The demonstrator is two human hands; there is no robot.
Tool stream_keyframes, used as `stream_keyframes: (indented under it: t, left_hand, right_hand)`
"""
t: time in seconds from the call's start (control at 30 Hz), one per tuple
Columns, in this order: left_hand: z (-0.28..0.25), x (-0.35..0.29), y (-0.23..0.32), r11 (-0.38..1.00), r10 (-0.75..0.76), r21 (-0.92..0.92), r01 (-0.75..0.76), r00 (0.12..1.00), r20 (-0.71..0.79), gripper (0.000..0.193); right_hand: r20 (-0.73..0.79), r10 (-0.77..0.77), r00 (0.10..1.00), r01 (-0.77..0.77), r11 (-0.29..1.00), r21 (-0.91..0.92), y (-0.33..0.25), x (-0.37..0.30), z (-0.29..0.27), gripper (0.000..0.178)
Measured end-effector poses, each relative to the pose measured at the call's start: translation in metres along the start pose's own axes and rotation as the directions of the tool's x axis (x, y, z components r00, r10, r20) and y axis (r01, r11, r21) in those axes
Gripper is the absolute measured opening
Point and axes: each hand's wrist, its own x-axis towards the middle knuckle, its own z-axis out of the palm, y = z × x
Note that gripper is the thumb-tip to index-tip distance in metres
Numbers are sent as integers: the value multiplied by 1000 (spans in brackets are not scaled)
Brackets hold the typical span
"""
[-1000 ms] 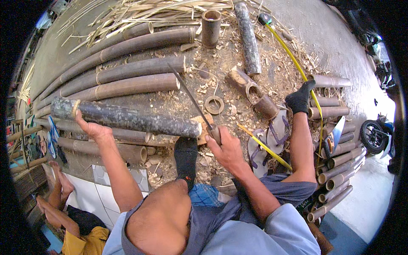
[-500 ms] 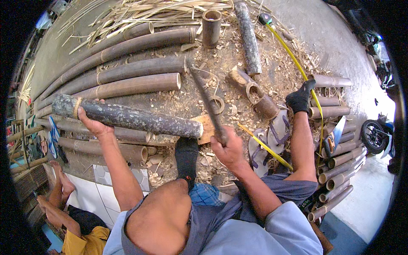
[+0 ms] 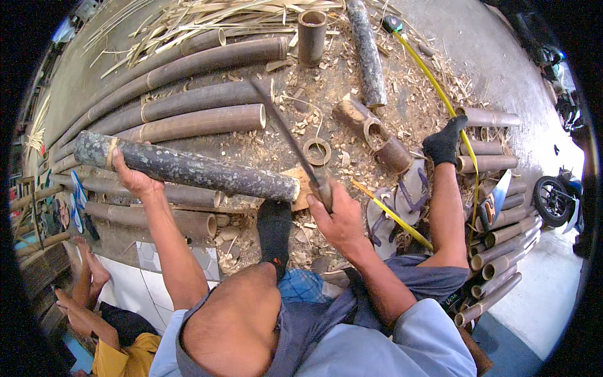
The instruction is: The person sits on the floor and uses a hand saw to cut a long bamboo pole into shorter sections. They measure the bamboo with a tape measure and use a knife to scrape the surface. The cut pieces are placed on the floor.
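Note:
My left hand (image 3: pixel 137 178) is closed around a dark, lichen-mottled bamboo pole (image 3: pixel 195 168) near its left end, by a paler node ring. The pole lies roughly sideways in front of me, its pale cut end toward the right above my left foot and close to a light wood block (image 3: pixel 303 191). In my right hand (image 3: pixel 341 220) is the handle of a long dark machete (image 3: pixel 286 135). Its blade slants up and left, over the pole's right part in the picture and apart from it. A bamboo ring (image 3: pixel 316 152) lies just right of the blade.
Long bamboo poles (image 3: pixel 201 122) lie at the left, with split strips (image 3: pixel 188 25) behind. Wood chips cover the ground. A yellow tape measure (image 3: pixel 433 81) runs along the right by my foot, near stacked bamboo pieces (image 3: pixel 496 276). Another person (image 3: pixel 129 352) sits at the lower left.
The machete's blade has swung left and upward, with my right hand turning slightly. The pole's left end has risen a little along with my left hand.

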Motion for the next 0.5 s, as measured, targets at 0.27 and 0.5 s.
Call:
stream_keyframes:
  t: [0.27,0.5]
  left_hand:
    - [-5,8,-2,1000,-13,-24,14,999,46,54]
    - [-10,4,-4,999,-35,-32,36,998,49,54]
  right_hand:
    - [263,369,891,-220,860,-460,-8,7,8,44]
    - [150,211,966,-153,932,-329,19,4,19,46]
